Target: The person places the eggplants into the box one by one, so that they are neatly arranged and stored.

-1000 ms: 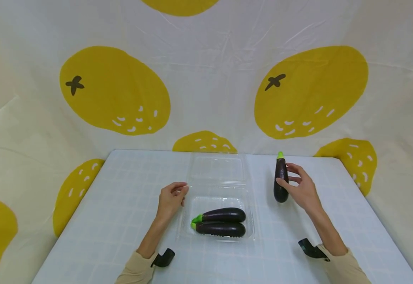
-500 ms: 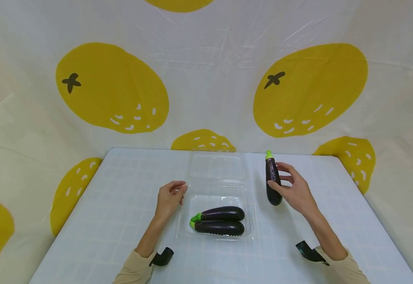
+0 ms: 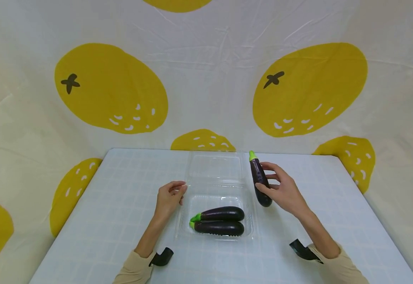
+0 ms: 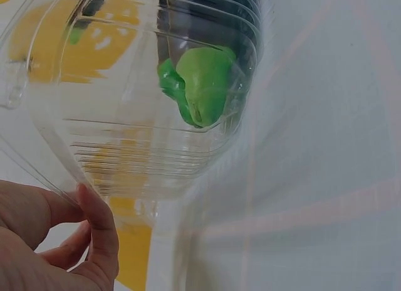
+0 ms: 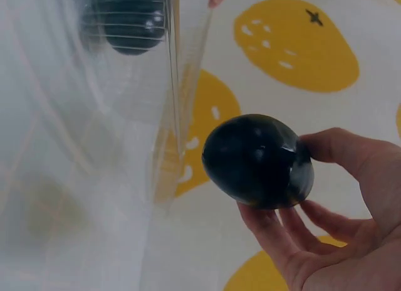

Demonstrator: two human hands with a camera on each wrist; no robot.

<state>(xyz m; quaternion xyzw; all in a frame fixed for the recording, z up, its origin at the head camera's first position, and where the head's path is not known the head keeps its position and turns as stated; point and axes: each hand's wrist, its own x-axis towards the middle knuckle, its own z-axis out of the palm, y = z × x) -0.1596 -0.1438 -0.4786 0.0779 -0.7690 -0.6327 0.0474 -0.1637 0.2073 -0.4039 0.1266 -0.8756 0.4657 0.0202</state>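
My right hand (image 3: 282, 191) holds a dark purple eggplant (image 3: 260, 177) between thumb and fingers, just right of the clear plastic container (image 3: 250, 221). Its green stem end points up and away, tilted slightly left. From the right wrist, the rounded bottom of this eggplant (image 5: 257, 162) faces the camera. Two more eggplants, a rear one (image 3: 224, 213) and a front one (image 3: 220, 228), lie side by side in the container, green stems to the left. My left hand (image 3: 169, 199) pinches the container's left rim; the left wrist view shows thumb and finger (image 4: 97, 222) at that edge.
The container's clear lid (image 3: 215, 167) lies folded back behind it, near the far table edge. A pale checked cloth covers the table (image 3: 121, 205). Behind hangs a white sheet (image 3: 210, 79) printed with large yellow fruit. A black wrist camera (image 3: 304, 250) sits by the right sleeve.
My right hand has carried the eggplant left, close to the container, and its stem end has tipped further left. The left hand and the two eggplants in the container stay in place.
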